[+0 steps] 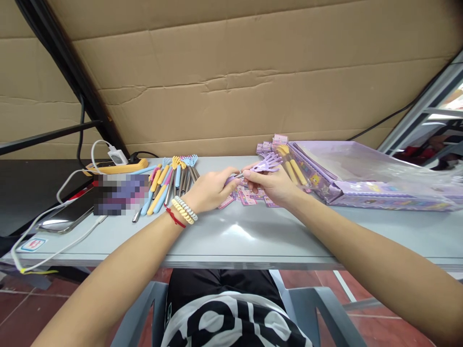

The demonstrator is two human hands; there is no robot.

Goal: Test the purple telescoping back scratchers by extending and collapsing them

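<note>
1. Left hand (211, 189): fingers curled closed around the handle end of a purple claw-headed stick (266, 164); around the wrist, pale coil bands (185, 210) and a red string (175, 217).
2. Right hand (274, 185): thumb and fingertips pinched near the base of the claw of the same stick.
3. Stick held between both hands, above the middle of the table (238, 241), nearer the far edge than the near one. Lilac claw with slender prongs fanned toward the right edge; short stretch of shiny metal rod (238, 176) visible between the grips; purple handle mostly hidden by left fingers.
4. Below the hands: scattered small pink-purple cards (248, 196), flat.
5. Just beside the right hand: yellow claw-headed sticks (296, 171), claws toward the far edge, next to a purple box (379, 198) with loose clear film (383, 161), near the right end.
6. Left of the left hand: pile of sticks (166, 188) in blue, yellow and pink, many claws toward the far edge.
7. Toward the left edge: dark phone (68, 214), yellow power strip (125, 168), white charger (117, 155).
</note>
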